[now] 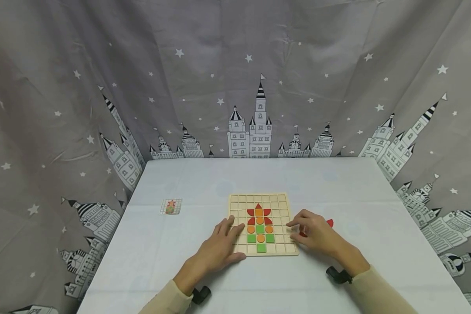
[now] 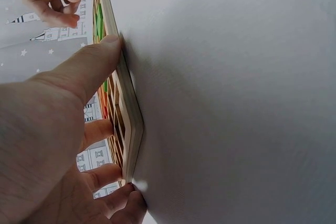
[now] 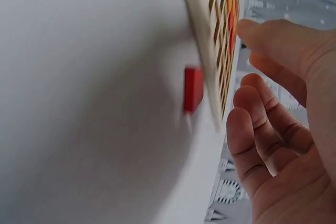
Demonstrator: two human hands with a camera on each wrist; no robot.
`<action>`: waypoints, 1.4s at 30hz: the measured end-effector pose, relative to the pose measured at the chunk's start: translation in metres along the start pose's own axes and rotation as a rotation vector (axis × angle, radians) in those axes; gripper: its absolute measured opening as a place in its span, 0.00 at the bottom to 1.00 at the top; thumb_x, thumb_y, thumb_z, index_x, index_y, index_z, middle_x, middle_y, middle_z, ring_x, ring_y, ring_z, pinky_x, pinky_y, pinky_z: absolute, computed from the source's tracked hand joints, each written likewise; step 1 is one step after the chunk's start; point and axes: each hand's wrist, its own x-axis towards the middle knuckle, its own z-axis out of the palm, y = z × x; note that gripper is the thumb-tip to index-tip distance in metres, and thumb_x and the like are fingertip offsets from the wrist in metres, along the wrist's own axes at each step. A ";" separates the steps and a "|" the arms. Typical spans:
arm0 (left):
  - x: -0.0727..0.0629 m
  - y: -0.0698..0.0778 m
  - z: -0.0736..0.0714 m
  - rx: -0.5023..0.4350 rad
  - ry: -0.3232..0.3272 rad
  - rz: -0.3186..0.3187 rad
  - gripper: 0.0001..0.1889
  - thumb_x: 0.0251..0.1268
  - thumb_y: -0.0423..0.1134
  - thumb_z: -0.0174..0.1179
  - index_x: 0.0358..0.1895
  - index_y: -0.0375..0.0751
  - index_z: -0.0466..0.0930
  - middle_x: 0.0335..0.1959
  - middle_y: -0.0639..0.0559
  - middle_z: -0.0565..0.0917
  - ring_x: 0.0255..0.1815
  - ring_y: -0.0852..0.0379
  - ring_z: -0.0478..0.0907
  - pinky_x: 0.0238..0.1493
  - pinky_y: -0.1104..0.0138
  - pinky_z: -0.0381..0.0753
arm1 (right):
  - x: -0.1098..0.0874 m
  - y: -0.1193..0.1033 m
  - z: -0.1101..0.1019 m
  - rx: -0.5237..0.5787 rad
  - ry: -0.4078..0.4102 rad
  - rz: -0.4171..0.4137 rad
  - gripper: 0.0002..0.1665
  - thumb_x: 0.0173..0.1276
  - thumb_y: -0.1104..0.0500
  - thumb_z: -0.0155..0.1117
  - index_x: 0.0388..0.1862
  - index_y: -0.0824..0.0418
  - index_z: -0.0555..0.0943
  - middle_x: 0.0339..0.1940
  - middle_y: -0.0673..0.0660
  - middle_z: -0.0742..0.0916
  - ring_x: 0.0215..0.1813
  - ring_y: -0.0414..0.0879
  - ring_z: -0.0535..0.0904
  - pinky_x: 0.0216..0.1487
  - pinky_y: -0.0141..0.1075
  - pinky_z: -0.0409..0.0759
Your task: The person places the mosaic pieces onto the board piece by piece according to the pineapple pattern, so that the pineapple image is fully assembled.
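A square wooden grid board (image 1: pixel 241 200) lies on the table with red, orange and green pieces set in its middle columns. My left hand (image 1: pixel 217 248) rests at the board's left side, fingers spread over that edge and thumb against the front edge, as the left wrist view shows. Over the board's right edge hovers my right hand (image 1: pixel 315 233), fingers loosely bent, thumb and index apart with nothing visible between them. Beside that edge, a red piece (image 3: pixel 193 88) lies on the table below the hand. Another red piece (image 1: pixel 330 223) shows just behind the right hand.
A small pattern card (image 1: pixel 170 206) with a coloured figure on a grid lies to the left of the board. White cloth (image 1: pixel 204 179) covers the table. A grey curtain (image 1: pixel 204 65) printed with castles and stars hangs around the back and sides.
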 end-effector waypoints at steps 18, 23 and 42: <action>-0.001 0.002 -0.002 -0.009 -0.007 -0.013 0.47 0.77 0.59 0.78 0.90 0.43 0.70 0.95 0.28 0.59 0.94 0.22 0.61 0.68 0.28 0.88 | -0.019 0.020 -0.010 0.013 -0.086 0.137 0.18 0.68 0.60 0.91 0.55 0.55 0.97 0.45 0.45 0.89 0.40 0.35 0.78 0.41 0.28 0.79; 0.000 0.002 -0.002 -0.009 -0.007 -0.012 0.47 0.77 0.59 0.79 0.90 0.42 0.70 0.95 0.28 0.59 0.94 0.22 0.61 0.67 0.28 0.88 | -0.018 0.021 -0.010 0.000 -0.103 0.125 0.18 0.69 0.63 0.89 0.56 0.55 0.96 0.44 0.43 0.90 0.40 0.33 0.78 0.43 0.28 0.80; 0.001 0.002 -0.001 -0.005 -0.010 -0.013 0.47 0.77 0.58 0.78 0.90 0.43 0.69 0.95 0.28 0.59 0.94 0.23 0.61 0.69 0.29 0.88 | -0.017 0.012 -0.010 0.060 -0.007 0.042 0.18 0.67 0.71 0.85 0.53 0.55 0.97 0.47 0.47 0.92 0.45 0.39 0.85 0.47 0.32 0.87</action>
